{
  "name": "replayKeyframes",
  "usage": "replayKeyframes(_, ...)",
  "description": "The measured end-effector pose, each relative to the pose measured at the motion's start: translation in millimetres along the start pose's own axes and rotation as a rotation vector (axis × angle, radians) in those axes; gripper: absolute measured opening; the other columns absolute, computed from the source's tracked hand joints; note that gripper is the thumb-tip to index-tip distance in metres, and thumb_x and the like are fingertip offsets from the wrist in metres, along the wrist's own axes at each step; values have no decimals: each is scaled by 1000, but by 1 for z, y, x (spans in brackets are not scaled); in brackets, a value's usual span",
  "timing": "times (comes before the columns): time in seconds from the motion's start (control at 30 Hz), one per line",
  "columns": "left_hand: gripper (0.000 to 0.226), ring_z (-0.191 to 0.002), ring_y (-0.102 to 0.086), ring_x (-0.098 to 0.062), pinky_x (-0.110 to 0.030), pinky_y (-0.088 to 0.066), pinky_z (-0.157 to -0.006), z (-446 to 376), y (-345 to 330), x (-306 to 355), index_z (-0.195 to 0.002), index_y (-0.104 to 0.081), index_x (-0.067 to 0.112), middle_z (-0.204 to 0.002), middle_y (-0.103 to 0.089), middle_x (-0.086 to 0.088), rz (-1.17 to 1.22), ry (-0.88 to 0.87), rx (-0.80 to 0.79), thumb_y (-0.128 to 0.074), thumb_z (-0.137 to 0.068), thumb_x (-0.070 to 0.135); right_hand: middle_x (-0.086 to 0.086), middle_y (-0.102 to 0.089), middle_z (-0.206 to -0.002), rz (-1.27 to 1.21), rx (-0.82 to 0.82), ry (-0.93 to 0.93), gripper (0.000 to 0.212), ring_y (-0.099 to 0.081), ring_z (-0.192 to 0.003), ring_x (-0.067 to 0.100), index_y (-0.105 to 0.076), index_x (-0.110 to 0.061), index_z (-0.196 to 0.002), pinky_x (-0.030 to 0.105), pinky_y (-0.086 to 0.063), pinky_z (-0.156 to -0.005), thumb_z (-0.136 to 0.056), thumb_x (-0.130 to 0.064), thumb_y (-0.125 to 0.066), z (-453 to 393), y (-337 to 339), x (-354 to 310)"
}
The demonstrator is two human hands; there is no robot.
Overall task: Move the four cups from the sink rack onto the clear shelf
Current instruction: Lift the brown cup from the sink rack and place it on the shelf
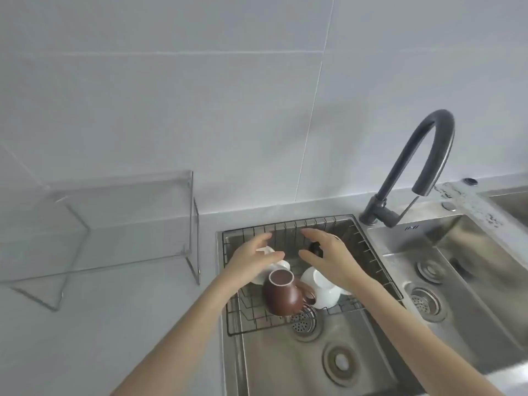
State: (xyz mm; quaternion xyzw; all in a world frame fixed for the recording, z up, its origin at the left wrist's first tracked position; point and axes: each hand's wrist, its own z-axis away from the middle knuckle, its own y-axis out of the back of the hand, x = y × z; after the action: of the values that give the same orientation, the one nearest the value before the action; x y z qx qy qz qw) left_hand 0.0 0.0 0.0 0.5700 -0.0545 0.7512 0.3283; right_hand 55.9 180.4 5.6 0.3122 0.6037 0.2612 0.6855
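A black wire rack (368,247) sits in the steel sink and holds the cups. A brown mug (281,295) lies on its side near the rack's front, mouth facing up and back. Right of it rests a white cup (321,290). Another white cup (281,265) is mostly hidden under my left hand (251,260), which hovers over it with fingers apart. My right hand (328,254) is spread above a dark cup (315,247), of which only a sliver shows. The clear shelf (123,224) stands on the counter to the left, with nothing on it.
A dark curved faucet (411,170) rises behind the sink at the right. A second steel basin (463,267) with drains lies to the right. Grey counter (114,324) spreads left of the sink, and a tiled wall stands behind.
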Motion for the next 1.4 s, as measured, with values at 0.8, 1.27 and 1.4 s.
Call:
replayKeyframes(0.8,71,-99,-53,-14,-21,-37,-80,-30,-60,-84,-117,-54,21,-101,-58,8,-67,112,92,-84,-53,14,6,-70,-74,-75,-124,-319,19,-66,-79,26,-70,-14,-90,41,-54,-76,-73,-9,-63,-2,-68,71)
replayKeyframes(1.27,68,-91,-64,-17,-37,-51,-85,13,67,41,-105,-60,28,-86,-66,13,-180,-210,619,-84,-43,41,-10,-72,-61,-123,-42,145,15,-65,-70,8,-73,-21,-79,16,-49,-72,-69,-11,-70,-80,36,-96)
replayKeyframes(1.4,70,-93,-63,-19,-36,-50,-86,16,119,42,-108,-60,28,-95,-70,8,-214,-194,796,-82,-43,44,8,-73,-76,-117,-86,289,17,-68,-75,20,-71,-11,-86,31,-54,-83,-71,-6,-66,-118,20,-150)
